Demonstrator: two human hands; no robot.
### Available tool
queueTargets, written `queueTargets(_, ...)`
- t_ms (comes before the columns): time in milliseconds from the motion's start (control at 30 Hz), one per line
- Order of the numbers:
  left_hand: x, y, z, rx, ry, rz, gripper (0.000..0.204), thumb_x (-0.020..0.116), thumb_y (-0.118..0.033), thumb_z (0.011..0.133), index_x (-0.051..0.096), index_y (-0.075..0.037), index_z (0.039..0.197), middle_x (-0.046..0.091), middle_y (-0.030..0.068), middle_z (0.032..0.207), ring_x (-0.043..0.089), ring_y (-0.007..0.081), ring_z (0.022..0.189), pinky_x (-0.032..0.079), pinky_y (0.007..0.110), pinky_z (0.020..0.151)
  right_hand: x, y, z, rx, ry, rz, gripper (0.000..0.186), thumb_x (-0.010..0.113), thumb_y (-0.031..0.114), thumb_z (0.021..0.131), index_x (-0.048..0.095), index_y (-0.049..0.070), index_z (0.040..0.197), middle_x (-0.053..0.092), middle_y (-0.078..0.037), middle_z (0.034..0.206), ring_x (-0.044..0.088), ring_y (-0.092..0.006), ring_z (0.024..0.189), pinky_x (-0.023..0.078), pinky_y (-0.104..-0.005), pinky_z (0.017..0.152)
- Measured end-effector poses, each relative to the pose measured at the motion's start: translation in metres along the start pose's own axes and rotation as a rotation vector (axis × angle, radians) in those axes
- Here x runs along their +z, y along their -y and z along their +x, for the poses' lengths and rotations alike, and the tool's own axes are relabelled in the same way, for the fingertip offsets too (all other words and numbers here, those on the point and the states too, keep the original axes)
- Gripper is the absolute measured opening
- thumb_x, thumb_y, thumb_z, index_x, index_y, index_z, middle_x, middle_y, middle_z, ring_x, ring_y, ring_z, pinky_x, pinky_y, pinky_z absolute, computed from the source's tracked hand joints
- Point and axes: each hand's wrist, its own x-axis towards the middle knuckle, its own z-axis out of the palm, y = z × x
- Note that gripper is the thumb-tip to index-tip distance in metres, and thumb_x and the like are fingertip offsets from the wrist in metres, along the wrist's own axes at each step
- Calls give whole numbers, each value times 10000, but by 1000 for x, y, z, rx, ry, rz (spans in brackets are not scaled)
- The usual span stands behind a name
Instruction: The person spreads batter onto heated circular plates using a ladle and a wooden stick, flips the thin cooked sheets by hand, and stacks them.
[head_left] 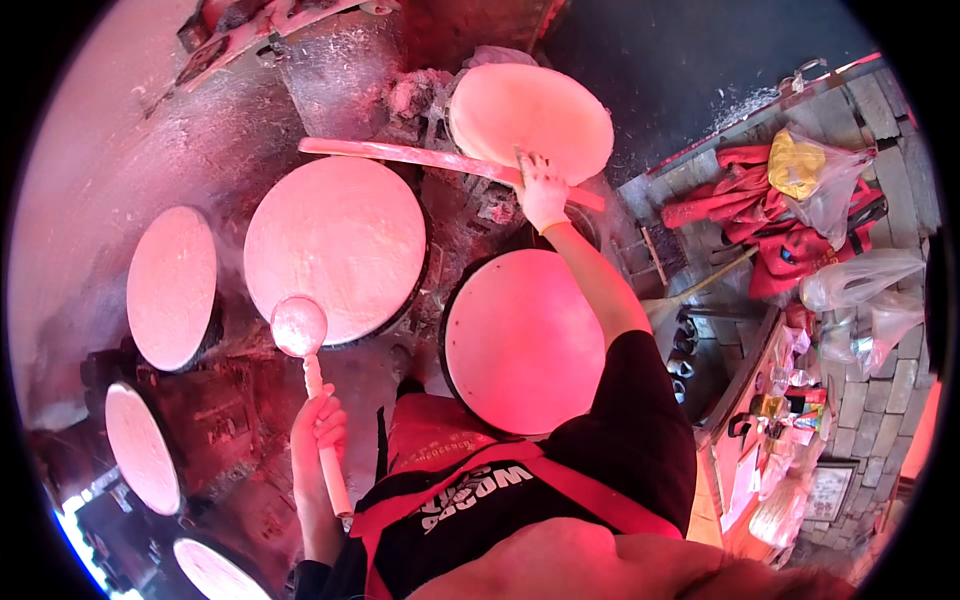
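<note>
My left hand [318, 428] is closed around the handle of a ladle [300, 327], which has a round bowl and a twisted section below it. The bowl stands over the near edge of a large round griddle [335, 245] coated with a pale layer. At the far side, my right hand [543, 190] grips a long flat wooden stick [420, 156]. The stick runs across the near rim of another pale round griddle [530, 115]. Close to my body, below my right forearm, lies a third pale disc-topped griddle [525, 340].
More pale round griddles [172, 288] curve along the left. A grey metal bucket-like container [342, 75] stands at the back. To the right are red cloth [740, 205], plastic bags [865, 280] and a cluttered side table [775, 440]. Pinkish light tints everything.
</note>
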Motion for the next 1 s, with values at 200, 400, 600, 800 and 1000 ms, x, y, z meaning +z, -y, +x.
queueTargets(200, -52, 85, -85, -31, 237, -367, 271, 383, -95, 984, 409, 79, 1190, 387, 27, 725, 382, 76, 509, 344, 203, 379, -85, 98, -72, -260, 632, 902, 437, 520, 494, 897, 615, 116, 1094, 647, -98, 786, 630, -218, 714, 483, -364, 656)
queueTargets(400, -195, 224, -201, 295, 404, -725, 310, 396, -139, 992, 403, 92, 1199, 388, 25, 716, 391, 79, 506, 358, 205, 401, -183, 210, -261, -276, 1921, 1542, 337, 481, 306, 964, 439, 135, 1251, 507, 9, 719, 405, -50, 443, 338, -216, 373)
queueTargets(600, -341, 351, -278, 943, 144, -884, 136, 474, -118, 953, 458, 15, 971, 431, 20, 715, 423, 83, 539, 389, 212, 436, -258, 286, -435, -730, 2145, 1286, 474, 473, 253, 970, 319, 147, 1405, 541, -41, 713, 426, -74, 420, 332, -213, 371)
queueTargets(800, -459, 493, -307, 1404, -575, -1122, 84, 489, -73, 933, 438, -12, 958, 440, 29, 743, 408, 76, 534, 349, 176, 398, -372, 326, -592, -1338, 2320, 438, 565, 522, 359, 938, 334, 132, 1420, 553, -42, 693, 402, -66, 396, 282, -203, 347)
queueTargets(1000, -575, 596, -313, 1288, -870, -1384, 137, 454, -40, 922, 379, -72, 1032, 401, 17, 694, 351, 72, 443, 293, 196, 350, -456, 412, -769, -1336, 2197, -115, 349, 398, 126, 894, 425, 59, 1236, 553, -62, 708, 503, -104, 460, 385, -248, 375)
